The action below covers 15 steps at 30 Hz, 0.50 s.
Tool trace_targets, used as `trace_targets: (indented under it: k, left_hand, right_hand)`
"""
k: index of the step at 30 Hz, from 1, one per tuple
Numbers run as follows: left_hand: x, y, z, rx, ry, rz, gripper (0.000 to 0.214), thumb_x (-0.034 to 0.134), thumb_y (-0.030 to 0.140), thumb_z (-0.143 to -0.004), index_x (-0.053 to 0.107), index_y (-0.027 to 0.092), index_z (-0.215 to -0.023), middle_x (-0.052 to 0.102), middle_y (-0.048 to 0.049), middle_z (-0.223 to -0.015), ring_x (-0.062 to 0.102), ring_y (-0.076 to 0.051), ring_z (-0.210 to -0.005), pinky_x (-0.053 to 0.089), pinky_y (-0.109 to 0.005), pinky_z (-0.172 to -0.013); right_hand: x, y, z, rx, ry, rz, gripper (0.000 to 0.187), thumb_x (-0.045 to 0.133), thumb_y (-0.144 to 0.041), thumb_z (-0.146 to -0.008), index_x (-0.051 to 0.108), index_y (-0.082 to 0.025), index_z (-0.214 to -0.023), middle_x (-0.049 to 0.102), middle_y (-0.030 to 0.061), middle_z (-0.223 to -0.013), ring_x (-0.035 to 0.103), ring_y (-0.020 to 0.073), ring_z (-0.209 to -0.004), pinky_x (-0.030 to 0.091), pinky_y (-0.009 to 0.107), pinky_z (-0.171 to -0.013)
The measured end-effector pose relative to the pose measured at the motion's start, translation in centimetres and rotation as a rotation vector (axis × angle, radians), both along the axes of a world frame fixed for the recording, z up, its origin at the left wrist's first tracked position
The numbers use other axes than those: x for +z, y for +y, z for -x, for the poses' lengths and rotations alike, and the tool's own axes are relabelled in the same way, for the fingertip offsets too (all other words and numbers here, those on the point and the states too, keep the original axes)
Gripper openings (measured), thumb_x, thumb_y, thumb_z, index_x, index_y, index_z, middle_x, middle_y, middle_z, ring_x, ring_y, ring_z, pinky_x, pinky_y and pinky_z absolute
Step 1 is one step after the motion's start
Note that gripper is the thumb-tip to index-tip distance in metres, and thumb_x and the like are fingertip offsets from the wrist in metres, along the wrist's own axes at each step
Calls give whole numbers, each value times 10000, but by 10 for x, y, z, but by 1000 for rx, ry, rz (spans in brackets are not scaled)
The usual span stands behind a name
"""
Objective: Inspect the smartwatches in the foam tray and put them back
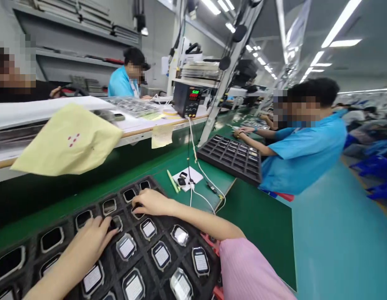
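Observation:
A black compartment tray lies in front of me on the green bench and holds several small square watch cases, some with white stickers, some dark-faced. My left hand rests on the tray's middle rows, fingers bent down onto one case. My right hand, at the end of a pink-sleeved arm, reaches across to the far rows. Its fingertips press down on a case there. Whether either hand grips its case is hidden by the fingers.
A yellow cloth hangs off the raised shelf at left. A white pad with small parts, a green pen and white cables lie beyond the tray. A power supply stands behind. A co-worker in blue sits at a second black tray.

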<state>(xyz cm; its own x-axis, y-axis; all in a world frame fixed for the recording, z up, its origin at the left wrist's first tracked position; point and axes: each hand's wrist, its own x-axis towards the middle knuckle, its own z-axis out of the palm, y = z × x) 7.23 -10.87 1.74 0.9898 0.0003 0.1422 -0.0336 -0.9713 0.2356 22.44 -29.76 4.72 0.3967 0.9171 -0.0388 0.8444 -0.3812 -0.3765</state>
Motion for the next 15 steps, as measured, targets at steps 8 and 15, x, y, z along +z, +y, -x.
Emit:
trace_targets:
  k: [8,15]
  left_hand:
    - [-15,-18,-22,77,24,-256,407,319,360,-883,624,113,-774,575,-147,-763,564,-300,-776,458,-409,-710]
    - [-30,-20,-28,-17,-56,415,267,446,439,-850,544,205,-930,621,-76,-912,605,-233,-820,488,-368,-773]
  right_hand:
    - [-13,-6,-10,-49,444,-310,334,801,-387,-708,618,-107,-712,432,-75,-521,403,85,-517,271,194,-489]
    - [9,26,-12,33,876,-623,509,624,-630,-764,503,-155,-898,628,62,-909,613,151,-734,449,216,-599]
